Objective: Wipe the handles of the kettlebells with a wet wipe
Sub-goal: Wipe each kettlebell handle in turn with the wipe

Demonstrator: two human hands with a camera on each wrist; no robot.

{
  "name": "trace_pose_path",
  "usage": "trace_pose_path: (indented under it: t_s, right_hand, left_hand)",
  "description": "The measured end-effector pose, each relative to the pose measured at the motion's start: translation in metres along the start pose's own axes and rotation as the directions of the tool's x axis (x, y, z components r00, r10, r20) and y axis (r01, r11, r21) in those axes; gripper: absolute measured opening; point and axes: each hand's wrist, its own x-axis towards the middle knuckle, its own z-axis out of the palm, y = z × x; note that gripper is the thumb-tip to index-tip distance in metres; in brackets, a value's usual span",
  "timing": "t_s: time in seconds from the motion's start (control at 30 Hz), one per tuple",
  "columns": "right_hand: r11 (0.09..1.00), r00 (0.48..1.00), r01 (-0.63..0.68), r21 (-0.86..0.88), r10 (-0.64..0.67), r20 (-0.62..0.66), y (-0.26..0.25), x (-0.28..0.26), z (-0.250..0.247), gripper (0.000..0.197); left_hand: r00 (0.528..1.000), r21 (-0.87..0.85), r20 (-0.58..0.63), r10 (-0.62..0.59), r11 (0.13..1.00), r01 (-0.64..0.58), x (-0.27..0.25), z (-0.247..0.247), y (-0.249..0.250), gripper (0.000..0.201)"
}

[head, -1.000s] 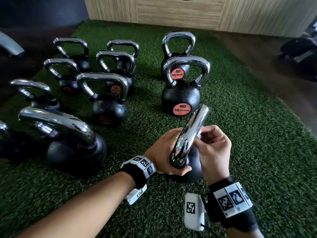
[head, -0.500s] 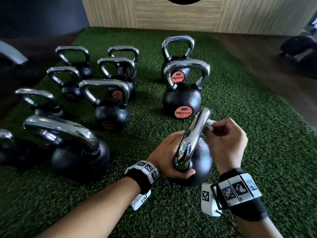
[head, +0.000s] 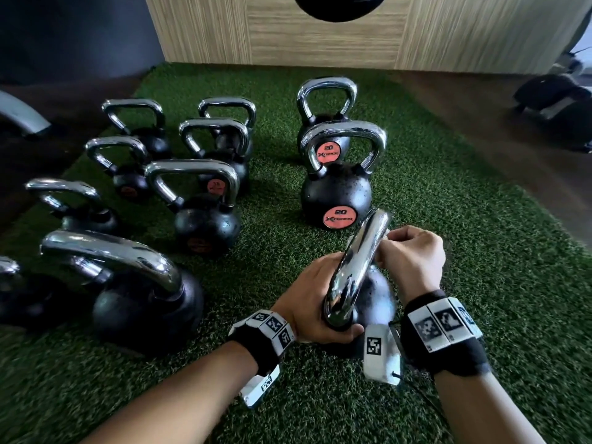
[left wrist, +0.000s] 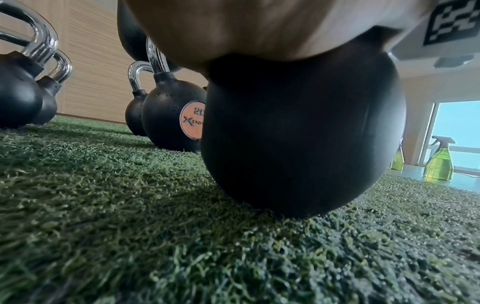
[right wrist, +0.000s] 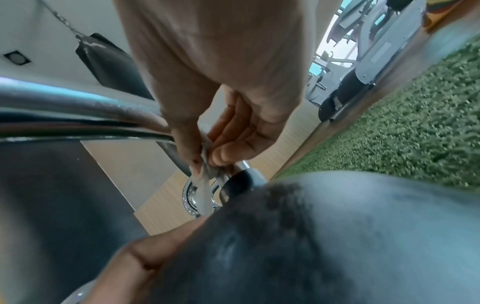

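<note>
- Currently, the nearest kettlebell (head: 378, 299) is seen resting on the green turf (head: 480, 251), with its black ball on the grass and its chrome handle (head: 355, 267) rising toward the head camera.
- The left hand (head: 307, 302) is held against the near end of that handle; its thumb is curled under the chrome bar and its palm lies on the left side of the ball, so the kettlebell is gripped.
- The right hand (head: 413, 254) is closed around a white wet wipe (right wrist: 202, 185), which is pinched between thumb and fingers (right wrist: 228, 152).
- The wipe is pressed against the far leg of the handle, just above the point where the chrome meets the black collar of the ball, as shown in the right wrist view.
- A kettlebell marked 20 (head: 336, 193) is placed just beyond the held one, with a second (head: 325, 123) behind it.
- A group of further kettlebells (head: 205, 206) is set to the left on the same turf.
- Two green spray bottles (left wrist: 439, 160) are visible on the floor past the turf edge in the left wrist view.
- A wood-grain panel (head: 320, 43) is located behind the turf.
</note>
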Motion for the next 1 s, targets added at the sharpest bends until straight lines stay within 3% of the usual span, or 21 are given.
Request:
trace_pose_path:
  t_s: [0.13,0.27,0.37,0.47,0.57,0.67,0.73,0.8,0.93,1.0]
  right_hand:
    - [0.985,0.999,-0.014,-0.172,0.023,0.049,-0.004,0.0,0.003,0.008]
    - [0.971,0.998,0.023,-0.238,-0.008,0.061,-0.008,-0.008,0.002,0.009]
    - [0.945,0.986,0.118,-0.306,-0.076,0.147,-0.012,-0.01,-0.008,0.013]
    - [0.951,0.927,0.252,-0.179,-0.184,0.327,-0.019,-0.003,-0.028,0.043]
    - [0.772,0.772,0.561,-0.298,-0.359,0.524,-0.039,0.009,-0.045,0.061]
    - [0.573,0.645,0.725,-0.381,-0.373,0.667,-0.063,0.018,-0.045,0.052]
    - [0.481,0.619,0.762,-0.433,-0.345,0.706,-0.072,0.019,-0.042,0.032]
    - [0.427,0.609,0.779,-0.459,-0.342,0.715,-0.076,0.017,-0.04,0.022]
    - [0.432,0.609,0.777,-0.459,-0.328,0.722,-0.08,0.011,-0.047,0.023]
    - [0.435,0.635,0.755,-0.49,-0.299,0.712,-0.082,0.006,-0.054,0.02]
  left_hand:
    - [0.994,0.031,0.104,-0.024,0.999,0.021,0.003,-0.006,-0.002,0.117]
    - [0.966,0.174,0.243,-0.089,0.984,0.047,0.006,-0.018,0.007,0.129]
    - [0.879,0.156,0.429,-0.208,0.975,0.155,0.016,-0.047,0.026,0.127]
    - [0.815,0.169,0.526,-0.243,0.969,0.179,0.023,-0.085,0.049,0.112]
    - [0.866,0.241,0.418,-0.274,0.953,0.186,0.022,-0.097,0.078,0.107]
    - [0.933,0.316,0.27,-0.237,0.937,0.146,0.025,-0.081,0.1,0.091]
    - [0.958,0.348,0.148,-0.246,0.92,0.182,0.028,-0.069,0.109,0.063]
    - [0.958,0.337,0.064,-0.28,0.91,0.243,0.029,-0.062,0.114,0.049]
    - [0.929,0.341,0.069,-0.363,0.884,0.32,0.032,-0.062,0.117,0.048]
    - [0.91,0.396,0.115,-0.398,0.858,0.326,0.039,-0.07,0.112,0.06]
